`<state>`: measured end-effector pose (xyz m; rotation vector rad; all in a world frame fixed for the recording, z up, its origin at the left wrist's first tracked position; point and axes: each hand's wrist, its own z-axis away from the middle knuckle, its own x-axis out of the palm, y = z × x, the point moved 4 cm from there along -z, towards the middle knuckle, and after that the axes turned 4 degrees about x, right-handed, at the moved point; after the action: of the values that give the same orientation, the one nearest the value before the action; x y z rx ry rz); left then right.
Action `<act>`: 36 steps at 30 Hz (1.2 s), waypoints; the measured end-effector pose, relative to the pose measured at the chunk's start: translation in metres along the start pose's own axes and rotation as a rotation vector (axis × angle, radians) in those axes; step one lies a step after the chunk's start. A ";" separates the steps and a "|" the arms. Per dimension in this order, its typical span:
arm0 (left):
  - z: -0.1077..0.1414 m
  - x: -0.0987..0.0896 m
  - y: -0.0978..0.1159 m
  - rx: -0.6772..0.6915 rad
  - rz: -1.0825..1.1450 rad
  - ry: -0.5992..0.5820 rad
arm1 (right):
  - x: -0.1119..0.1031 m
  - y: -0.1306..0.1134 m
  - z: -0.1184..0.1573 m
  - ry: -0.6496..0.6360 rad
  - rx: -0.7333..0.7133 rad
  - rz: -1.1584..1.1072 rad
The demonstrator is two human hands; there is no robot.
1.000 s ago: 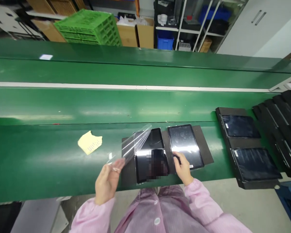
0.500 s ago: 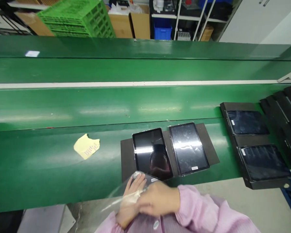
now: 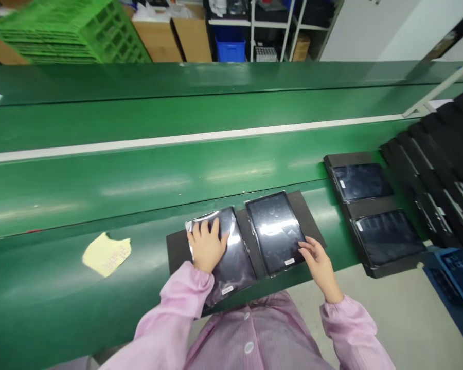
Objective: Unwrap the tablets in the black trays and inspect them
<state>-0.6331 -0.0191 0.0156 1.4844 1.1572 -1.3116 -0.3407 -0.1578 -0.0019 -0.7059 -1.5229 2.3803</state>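
Head view: our left hand (image 3: 205,245) lies flat, fingers spread, on the clear film (image 3: 231,267) over the left tablet (image 3: 231,252), which rests on the black mat (image 3: 177,249) at the near edge of the green bench (image 3: 139,180). Our right hand (image 3: 317,259), open and holding nothing, touches the right tablet (image 3: 274,230) at its near corner. We judge the film is being pressed down; smoothing it calls for even strokes toward the edges.

A torn yellow note (image 3: 107,254) lies on the green counter (image 3: 139,180) to my left. To my right sits a black tray (image 3: 374,213) with two dark screens. Beyond the counter stand green crates (image 3: 65,31), cardboard boxes (image 3: 173,38) and a blue bin (image 3: 230,50).
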 end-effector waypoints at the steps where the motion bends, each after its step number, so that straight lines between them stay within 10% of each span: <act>1: -0.011 0.002 0.008 -0.012 0.037 0.014 | -0.011 0.004 -0.002 0.041 0.042 -0.049; 7: 0.033 0.000 0.118 0.747 0.438 -0.212 | -0.046 0.021 -0.001 0.146 0.159 -0.180; 13: 0.071 0.004 0.141 0.811 0.601 -0.247 | -0.051 0.023 -0.004 0.118 0.190 -0.248; 16: 0.052 0.009 0.120 0.662 0.753 -0.207 | -0.050 0.019 -0.011 0.096 0.188 -0.263; 24: -0.002 0.006 0.010 -0.262 1.175 0.114 | -0.033 0.002 -0.041 0.016 0.151 -0.252; 29: 0.030 0.005 0.019 -0.633 1.660 0.082 | -0.003 -0.019 -0.059 -0.105 0.124 -0.204; 31: 0.044 0.004 0.041 -0.442 1.588 -0.077 | 0.011 -0.029 -0.068 -0.181 0.103 -0.152; 36: 0.072 0.008 0.093 0.563 0.823 -0.355 | 0.041 -0.053 -0.090 -0.254 -0.017 0.134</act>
<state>-0.5601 -0.1097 -0.0003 1.7374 -0.1075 -1.2492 -0.3333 -0.0464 0.0040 -0.5412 -1.6413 2.6456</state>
